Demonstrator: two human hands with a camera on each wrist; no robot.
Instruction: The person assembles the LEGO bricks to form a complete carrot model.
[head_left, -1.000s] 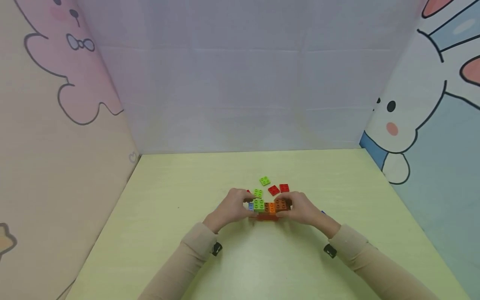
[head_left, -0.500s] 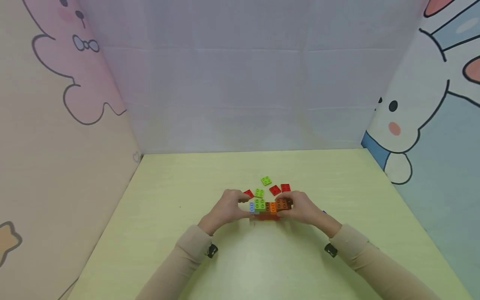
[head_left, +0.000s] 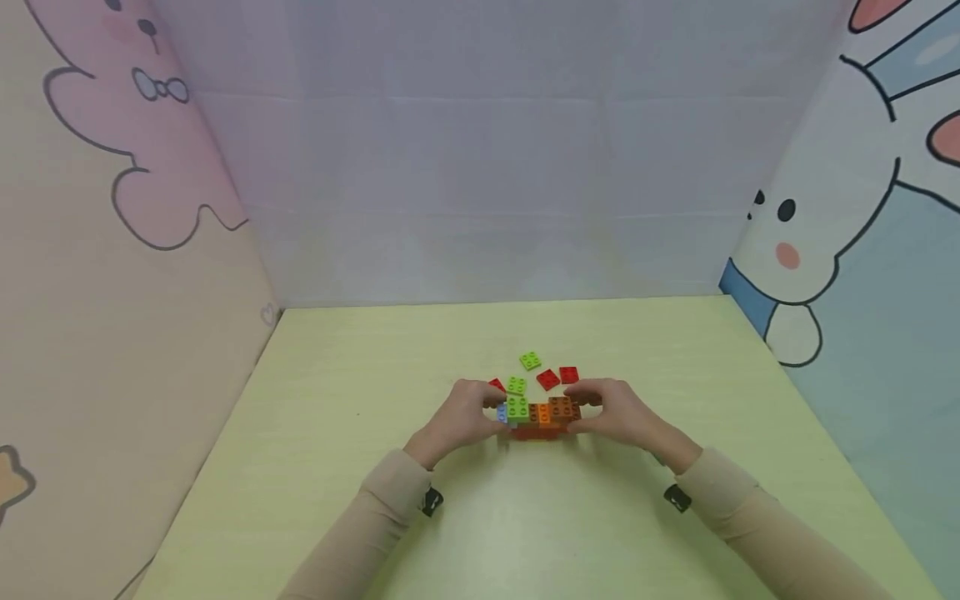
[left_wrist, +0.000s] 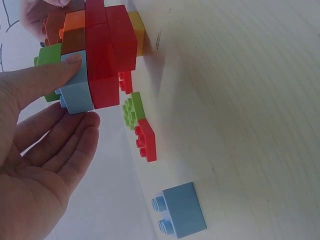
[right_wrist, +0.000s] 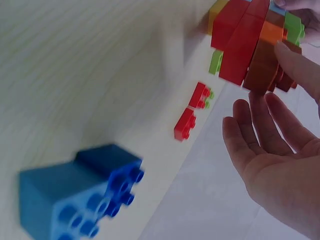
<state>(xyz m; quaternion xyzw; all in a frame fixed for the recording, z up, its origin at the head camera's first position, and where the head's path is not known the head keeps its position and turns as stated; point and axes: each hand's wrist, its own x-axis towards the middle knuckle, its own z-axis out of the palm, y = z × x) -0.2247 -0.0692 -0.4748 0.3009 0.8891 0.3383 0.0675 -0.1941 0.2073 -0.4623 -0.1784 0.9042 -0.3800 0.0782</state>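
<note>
Head view: one brick assembly (head_left: 544, 415), on or just above the table (head_left: 495, 533), between left hand (head_left: 459, 418) (nine o'clock) and right hand (head_left: 621, 413) (three), each pinching an end between thumb and fingers. We judge the step as firming joints; next, we think, calls for even pressure. Appearance: red bricks (left_wrist: 102, 70) beneath, light-blue brick (left_wrist: 77, 90) at nine, green brick (head_left: 517, 409) at ten.

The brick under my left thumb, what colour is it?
The brick is light blue; it shows best in the left wrist view.
</note>
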